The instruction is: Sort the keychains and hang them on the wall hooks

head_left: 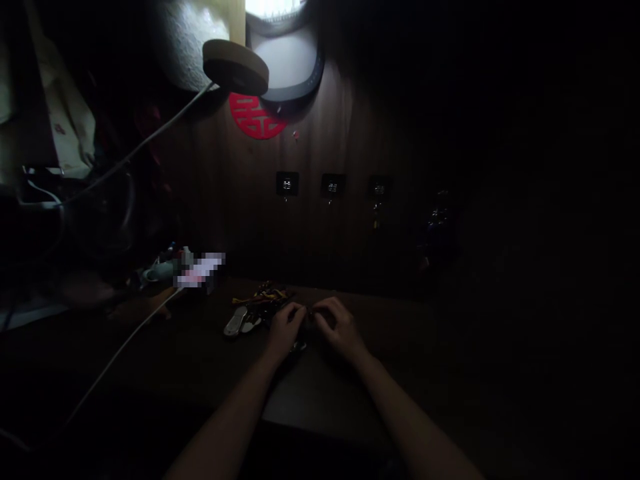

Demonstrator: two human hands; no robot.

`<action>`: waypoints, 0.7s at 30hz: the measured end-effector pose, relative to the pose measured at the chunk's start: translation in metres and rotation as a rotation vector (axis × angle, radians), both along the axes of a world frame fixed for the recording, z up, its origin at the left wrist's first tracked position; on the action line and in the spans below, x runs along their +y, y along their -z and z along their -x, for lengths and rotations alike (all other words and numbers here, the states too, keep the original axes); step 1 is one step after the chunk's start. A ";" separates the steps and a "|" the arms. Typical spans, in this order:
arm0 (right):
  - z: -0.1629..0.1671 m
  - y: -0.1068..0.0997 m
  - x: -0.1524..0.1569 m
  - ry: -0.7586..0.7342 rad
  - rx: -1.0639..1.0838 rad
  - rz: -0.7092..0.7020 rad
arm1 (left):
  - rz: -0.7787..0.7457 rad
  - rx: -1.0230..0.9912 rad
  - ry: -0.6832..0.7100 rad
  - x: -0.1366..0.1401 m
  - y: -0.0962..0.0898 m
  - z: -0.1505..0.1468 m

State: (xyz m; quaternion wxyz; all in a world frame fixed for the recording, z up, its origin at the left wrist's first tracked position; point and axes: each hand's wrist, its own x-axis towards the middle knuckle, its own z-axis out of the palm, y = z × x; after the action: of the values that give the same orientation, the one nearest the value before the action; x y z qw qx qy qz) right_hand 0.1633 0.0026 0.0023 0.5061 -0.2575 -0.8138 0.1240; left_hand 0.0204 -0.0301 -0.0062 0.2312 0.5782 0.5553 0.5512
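Observation:
In the dim head view, my left hand (285, 327) and my right hand (341, 325) are close together above a dark table. Fingers of both hands are pinched toward one another, tips nearly meeting. Something small and dark seems to sit between them, too dark to name. Just left of my left hand lies a tangle of dark and yellow-orange cords (264, 293). Beside it rests a flat, pale, elongated piece (235, 321) with a rounded end. A small shiny piece (299, 347) shows under my left wrist, partly hidden.
A lamp with a round base (235, 67) juts out above, its white cord (145, 143) running down left. Dark square hooks (287, 184) line the wooden wall below a red paper cutout (255, 120). A blurred-out bright slab (200, 270) stands at left, with a white cable (120, 350).

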 end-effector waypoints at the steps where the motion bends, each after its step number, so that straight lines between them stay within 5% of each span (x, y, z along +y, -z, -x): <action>1: 0.001 0.000 -0.001 0.009 -0.014 -0.014 | -0.006 0.000 0.004 0.000 0.000 0.000; 14: -0.004 -0.001 0.007 0.129 -0.007 -0.035 | 0.006 0.123 -0.026 0.002 0.005 0.000; 21: -0.026 -0.040 0.040 0.344 0.257 0.123 | -0.003 0.132 -0.026 0.005 0.009 0.001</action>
State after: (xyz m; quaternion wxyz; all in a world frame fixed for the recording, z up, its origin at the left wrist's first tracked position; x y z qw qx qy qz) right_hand 0.1891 0.0426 0.0424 0.6028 -0.4050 -0.6774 0.1170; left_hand 0.0193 -0.0254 -0.0147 0.1859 0.6064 0.5762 0.5155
